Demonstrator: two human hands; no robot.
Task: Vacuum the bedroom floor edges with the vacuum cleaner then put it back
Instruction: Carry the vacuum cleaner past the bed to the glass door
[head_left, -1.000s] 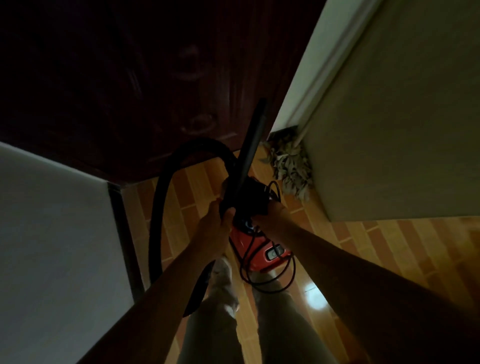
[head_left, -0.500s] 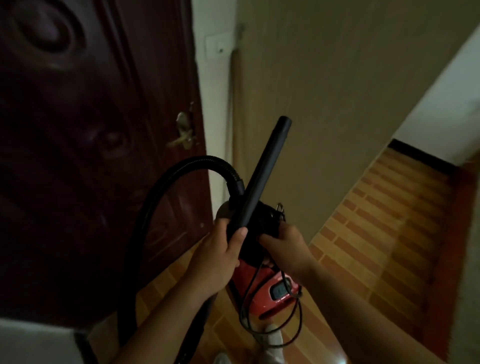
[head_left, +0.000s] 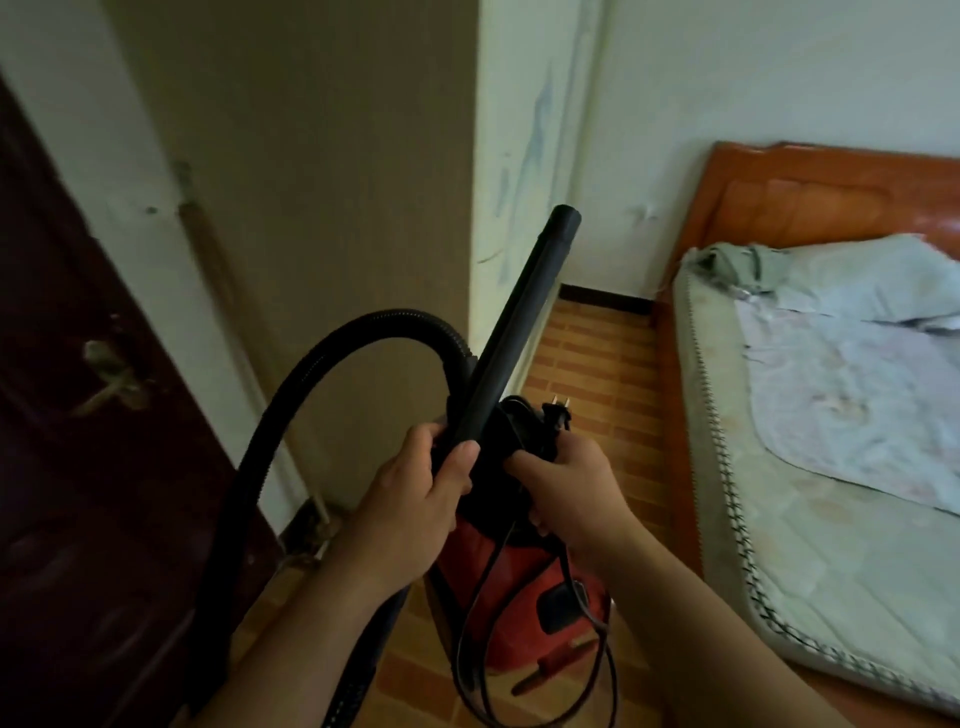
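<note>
Nearest us, our two forearms reach forward and meet at the top of the vacuum cleaner (head_left: 514, 597). Our left hand (head_left: 410, 499) wraps the lower end of the black wand (head_left: 514, 332), its fingers (head_left: 457, 462) curled round the tube with the thumb lying up along it. Our right hand (head_left: 566, 483) grips the black handle on top of the red body, its fingers curled tight round it. The black cord (head_left: 483, 649) runs out from under that hand and hangs in loops down over the body. The plug (head_left: 556, 410) stands just beyond our knuckles, prongs up. The body sits below our hands over the brick-patterned floor (head_left: 597, 364); whether it touches the floor we cannot tell. The ribbed hose (head_left: 332, 353) rises from the lower left, arches over and comes down beside the wand's base. The wand tilts up and to the right, its open end before a projecting wall corner (head_left: 475, 208). At the floor's left edge stands a dark door (head_left: 78, 467) with a metal handle (head_left: 111, 376). Along the right edge lies a bed (head_left: 779, 519) with a pale sheet (head_left: 857, 405) and a crumpled pillow (head_left: 857, 280). Its orange headboard (head_left: 805, 197) stands against the far wall.
</note>
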